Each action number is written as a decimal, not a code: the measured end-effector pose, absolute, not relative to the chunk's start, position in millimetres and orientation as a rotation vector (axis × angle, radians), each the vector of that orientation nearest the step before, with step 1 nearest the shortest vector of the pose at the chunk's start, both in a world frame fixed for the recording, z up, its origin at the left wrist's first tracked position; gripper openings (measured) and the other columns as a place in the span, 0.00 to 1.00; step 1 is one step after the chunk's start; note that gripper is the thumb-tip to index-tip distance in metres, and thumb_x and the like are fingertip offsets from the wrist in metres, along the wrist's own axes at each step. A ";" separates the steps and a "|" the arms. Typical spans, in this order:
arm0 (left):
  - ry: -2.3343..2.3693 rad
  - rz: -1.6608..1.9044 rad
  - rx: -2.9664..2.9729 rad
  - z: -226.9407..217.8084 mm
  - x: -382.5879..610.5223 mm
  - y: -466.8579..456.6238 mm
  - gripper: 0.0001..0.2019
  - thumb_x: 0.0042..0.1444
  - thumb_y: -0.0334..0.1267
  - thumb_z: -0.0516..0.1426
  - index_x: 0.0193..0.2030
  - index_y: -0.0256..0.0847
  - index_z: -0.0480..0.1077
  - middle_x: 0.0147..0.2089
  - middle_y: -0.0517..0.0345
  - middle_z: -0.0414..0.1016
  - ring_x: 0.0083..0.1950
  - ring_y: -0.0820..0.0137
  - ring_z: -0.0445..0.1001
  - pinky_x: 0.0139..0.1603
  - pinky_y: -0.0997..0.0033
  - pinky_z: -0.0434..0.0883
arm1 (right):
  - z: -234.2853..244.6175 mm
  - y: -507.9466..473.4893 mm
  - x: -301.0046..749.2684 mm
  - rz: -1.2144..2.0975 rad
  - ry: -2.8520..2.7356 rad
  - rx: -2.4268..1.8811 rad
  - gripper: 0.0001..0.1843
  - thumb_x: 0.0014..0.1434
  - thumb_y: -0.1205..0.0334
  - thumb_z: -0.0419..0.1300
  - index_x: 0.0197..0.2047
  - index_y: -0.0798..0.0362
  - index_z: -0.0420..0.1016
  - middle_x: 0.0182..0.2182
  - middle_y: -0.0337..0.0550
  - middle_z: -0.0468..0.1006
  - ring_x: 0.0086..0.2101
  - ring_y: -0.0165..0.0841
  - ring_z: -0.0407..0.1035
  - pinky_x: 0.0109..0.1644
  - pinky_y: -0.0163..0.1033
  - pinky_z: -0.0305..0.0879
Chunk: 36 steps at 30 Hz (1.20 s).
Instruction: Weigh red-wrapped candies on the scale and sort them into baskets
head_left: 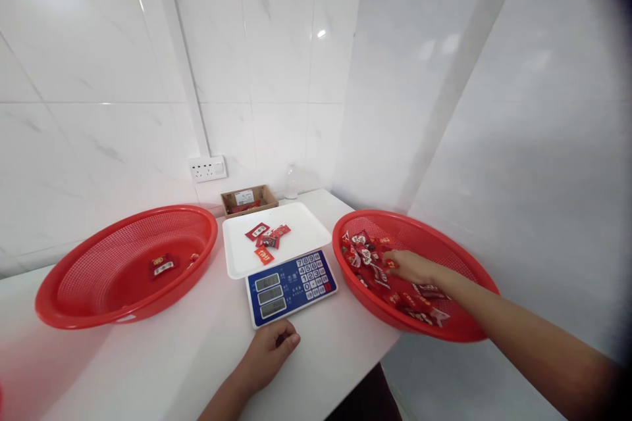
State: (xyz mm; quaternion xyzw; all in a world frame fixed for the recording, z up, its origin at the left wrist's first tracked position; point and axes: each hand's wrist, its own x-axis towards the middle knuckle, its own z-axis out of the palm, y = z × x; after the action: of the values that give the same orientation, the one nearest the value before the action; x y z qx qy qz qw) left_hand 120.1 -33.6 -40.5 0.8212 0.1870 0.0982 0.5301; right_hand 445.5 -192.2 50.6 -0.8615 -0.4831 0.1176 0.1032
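Observation:
My right hand (409,268) reaches into the right red plastic basket (444,243), its fingers bent in a pinch at a small red wrapped candy. Around it lie many red-wrapped candies (368,256), heaped toward the basket's left and front. My left hand (274,350) rests on the table just in front of a digital scale (293,289), fingers loosely curled with nothing seen in them. On the scale's white tray (301,230) sit several wrapped candies (269,241), one of them orange-red and nearer the front edge.
To the left stands another red basket (99,260) with a few wrapped candies (162,265). Behind the tray are a small cardboard box (266,196) holding red packets and a clear plastic bottle (291,184). A wall socket (208,169) is above the white table (197,348); walls close in behind and right.

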 end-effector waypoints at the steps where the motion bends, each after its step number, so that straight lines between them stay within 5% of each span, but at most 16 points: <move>1: 0.446 0.233 1.961 -40.2 119.9 -33.7 0.17 0.56 0.50 0.49 0.28 0.37 0.63 0.26 0.62 0.60 0.30 0.72 0.59 0.31 0.74 0.58 | 50.8 -191.0 444.6 0.353 -1.428 -2.539 0.07 0.46 0.66 0.58 0.30 0.50 0.75 0.32 0.44 0.80 0.33 0.41 0.73 0.36 0.38 0.66; 17: 0.486 0.266 1.966 -41.5 117.9 -36.0 0.12 0.54 0.43 0.52 0.30 0.36 0.69 0.27 0.62 0.65 0.29 0.74 0.60 0.30 0.76 0.58 | 99.6 -112.6 385.0 0.146 -1.416 -2.173 0.12 0.54 0.55 0.53 0.41 0.48 0.67 0.34 0.40 0.77 0.35 0.37 0.71 0.38 0.37 0.64; 22: 0.500 0.260 1.983 -44.8 116.9 -35.0 0.12 0.54 0.43 0.53 0.32 0.35 0.70 0.26 0.62 0.65 0.28 0.75 0.59 0.29 0.77 0.58 | 89.9 -65.6 348.9 0.242 -1.577 -2.078 0.11 0.51 0.57 0.57 0.38 0.49 0.70 0.35 0.39 0.77 0.36 0.35 0.70 0.39 0.37 0.63; 29: 0.520 0.237 1.986 -45.3 115.5 -35.9 0.15 0.54 0.45 0.53 0.34 0.35 0.72 0.25 0.62 0.64 0.27 0.75 0.58 0.27 0.78 0.57 | 65.4 -14.8 333.7 0.271 -1.656 -2.089 0.22 0.52 0.56 0.56 0.51 0.52 0.68 0.46 0.46 0.74 0.40 0.37 0.70 0.43 0.38 0.64; 32: 0.526 0.230 2.006 -44.9 115.6 -35.4 0.15 0.54 0.46 0.53 0.35 0.35 0.72 0.26 0.61 0.65 0.28 0.75 0.58 0.27 0.78 0.57 | 60.6 -7.5 331.8 0.224 -1.697 -2.118 0.24 0.53 0.56 0.55 0.53 0.54 0.67 0.52 0.51 0.68 0.48 0.42 0.65 0.51 0.42 0.60; 36: 0.526 0.222 2.010 -44.7 116.1 -35.4 0.13 0.54 0.44 0.53 0.35 0.36 0.72 0.27 0.62 0.65 0.28 0.76 0.59 0.28 0.78 0.58 | 51.7 -1.2 323.6 0.220 -1.812 -2.129 0.33 0.54 0.48 0.54 0.60 0.55 0.59 0.62 0.53 0.54 0.61 0.46 0.45 0.61 0.47 0.47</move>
State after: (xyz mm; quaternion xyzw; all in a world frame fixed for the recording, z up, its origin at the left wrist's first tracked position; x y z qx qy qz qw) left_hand 116.1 -35.4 -44.7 0.8318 0.2178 0.0917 0.5022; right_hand 323.6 -1.2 51.7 -0.7484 -0.6370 0.0774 0.1676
